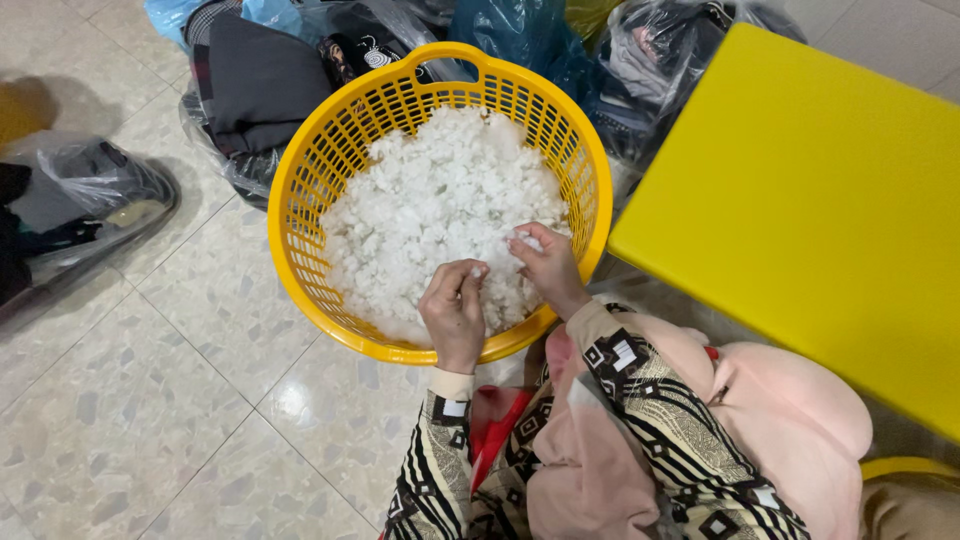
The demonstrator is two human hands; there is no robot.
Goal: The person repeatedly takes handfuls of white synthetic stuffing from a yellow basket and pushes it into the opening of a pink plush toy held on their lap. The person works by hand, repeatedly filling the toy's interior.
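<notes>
From the head view, a round yellow plastic lattice basket [318, 190] stands upright on the speckled tile floor [150, 400], mouth facing up, its handle cut-out on the far rim. It has no clear long axis. Fluffy white stuffing fibre [430, 190] fills the basket in loose, lumpy tufts. At the basket's near rim, the left hand [455, 315] is curled shut, pinching a tuft; just beside it, the right hand [548, 265] pinches fibre too. Right of the basket lies a flat yellow board [820, 200]; beyond the basket sit plastic bags of clothes [260, 80].
</notes>
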